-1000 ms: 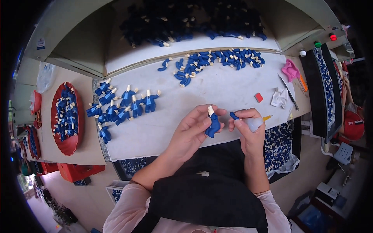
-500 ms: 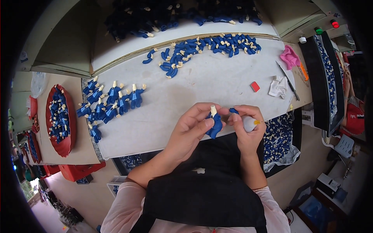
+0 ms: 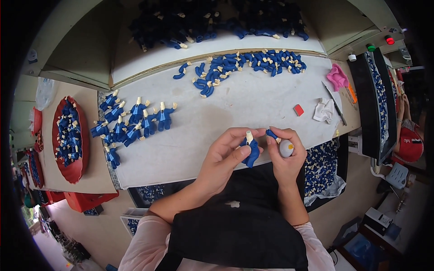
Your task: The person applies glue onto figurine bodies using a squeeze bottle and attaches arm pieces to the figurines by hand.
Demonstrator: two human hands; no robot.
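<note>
Near the front edge of the table, my left hand (image 3: 220, 157) is closed on a blue doll body (image 3: 252, 157) with a cream neck sticking up. Between the thumb and forefinger of my right hand (image 3: 285, 168) is a small blue doll arm (image 3: 271, 133) with a cream hand at its lower end. That same hand also keeps a whitish squeeze bottle (image 3: 285, 149) with a yellow tip against its curled fingers. The doll arm is just right of the body, and a gap shows between the two.
Several blue doll bodies (image 3: 148, 123) stand or lie at the table's left. Loose doll arms (image 3: 235, 63) are heaped along the back. A red oval tray (image 3: 72, 174) holds more figures. At the right lie a red block (image 3: 298, 109), white cloth (image 3: 323, 110), pink cloth (image 3: 337, 77) and thin tool (image 3: 333, 101).
My right hand has turned, so the doll arm's cream hand now shows and the bottle's yellow tip points differently. My left hand still holds the body. The whole view has shifted slightly.
</note>
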